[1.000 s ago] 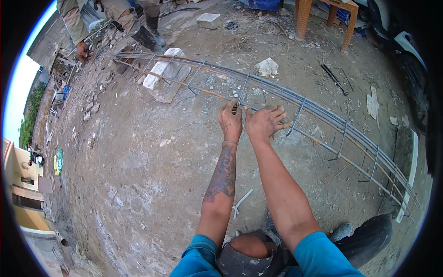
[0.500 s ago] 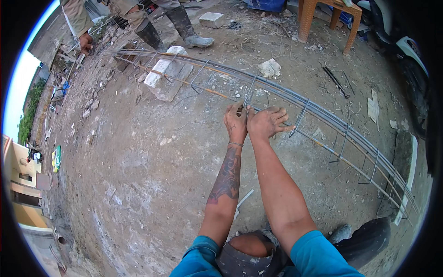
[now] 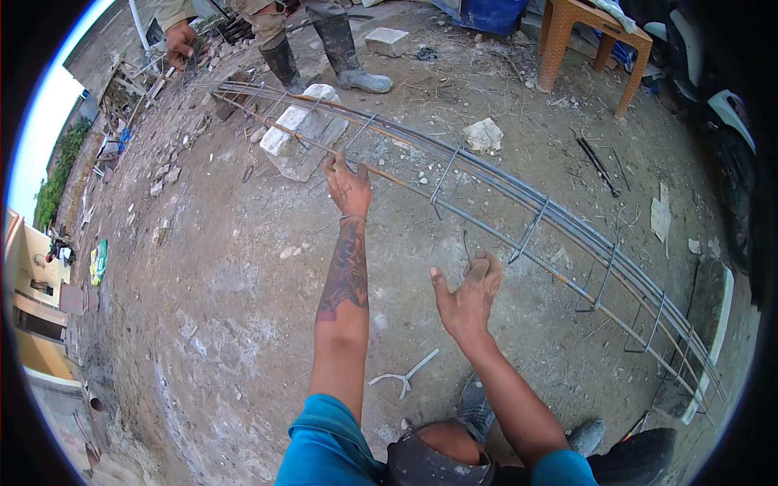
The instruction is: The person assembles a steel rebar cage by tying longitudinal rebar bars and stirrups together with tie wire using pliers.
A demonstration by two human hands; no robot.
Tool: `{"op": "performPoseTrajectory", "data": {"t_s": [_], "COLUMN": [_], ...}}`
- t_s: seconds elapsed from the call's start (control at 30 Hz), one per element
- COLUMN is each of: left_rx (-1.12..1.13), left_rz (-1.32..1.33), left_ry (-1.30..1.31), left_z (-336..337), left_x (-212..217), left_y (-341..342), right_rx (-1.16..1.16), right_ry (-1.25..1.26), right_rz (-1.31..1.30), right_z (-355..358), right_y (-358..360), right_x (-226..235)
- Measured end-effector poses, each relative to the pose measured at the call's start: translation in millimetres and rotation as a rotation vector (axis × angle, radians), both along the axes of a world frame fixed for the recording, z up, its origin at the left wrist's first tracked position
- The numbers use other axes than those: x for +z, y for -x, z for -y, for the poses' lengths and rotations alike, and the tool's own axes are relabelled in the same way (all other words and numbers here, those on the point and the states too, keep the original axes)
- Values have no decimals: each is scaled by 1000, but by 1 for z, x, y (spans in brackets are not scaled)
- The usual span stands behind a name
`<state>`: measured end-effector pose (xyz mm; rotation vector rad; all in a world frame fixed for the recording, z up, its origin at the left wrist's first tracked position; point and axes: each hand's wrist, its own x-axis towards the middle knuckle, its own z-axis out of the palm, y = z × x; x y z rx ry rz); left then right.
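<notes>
A long cage of thin steel reinforcing bars with square wire stirrups stretches from upper left to lower right in front of me. My left hand is closed around the cage's near bar, left of the middle, beside a stirrup. Lower and to the right, my right hand is held apart from the cage, thumb out and fingers curled. A thin dark wire sticks up from its fingers; their grip on it is partly hidden. Under the cage's left part lies a pale stone block.
Another person's boots and hand are near the cage's far left end. A brown plastic chair and a motorbike stand at the upper right. A concrete slab lies by the right end. Rubble is scattered left.
My left hand has gone left along the near bar, away from the middle stirrup. My right hand has come off the cage toward me, the thin wire moving with it.
</notes>
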<state>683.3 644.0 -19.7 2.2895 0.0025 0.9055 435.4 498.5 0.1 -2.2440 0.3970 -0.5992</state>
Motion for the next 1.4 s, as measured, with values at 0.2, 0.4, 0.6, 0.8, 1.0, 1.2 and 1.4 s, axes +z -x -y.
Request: {"op": "performPoseTrajectory", "data": {"t_s": [0.2,0.4,0.6,0.8,1.0,1.2,1.4], "left_rx": [1,46,17,1,147,-1332,-2073], "left_rz": [-227,-86,-50,-120,172,12,-469], "left_ry": [-241,-221,-260,-199,-140,-217,-409], "left_z": [-27,-7,-8,0,46,241,372], "left_x": [-24,-27,-22,-21,-11,53,116], "left_y": [-84,-62,-55,-48,17,278,407], "right_rx": [188,124,160,315,647,32,109], "right_ry": [-86,-157,-160,-168,-57,-524,-830], "right_rz": [-240,-369,-385,-552,-963,-578,-293], "right_z": [44,76,81,103,223,335,330], "right_y": [114,129,130,146,213,346,385], "right_x": [-52,-62,-66,-44,59,112,65]}}
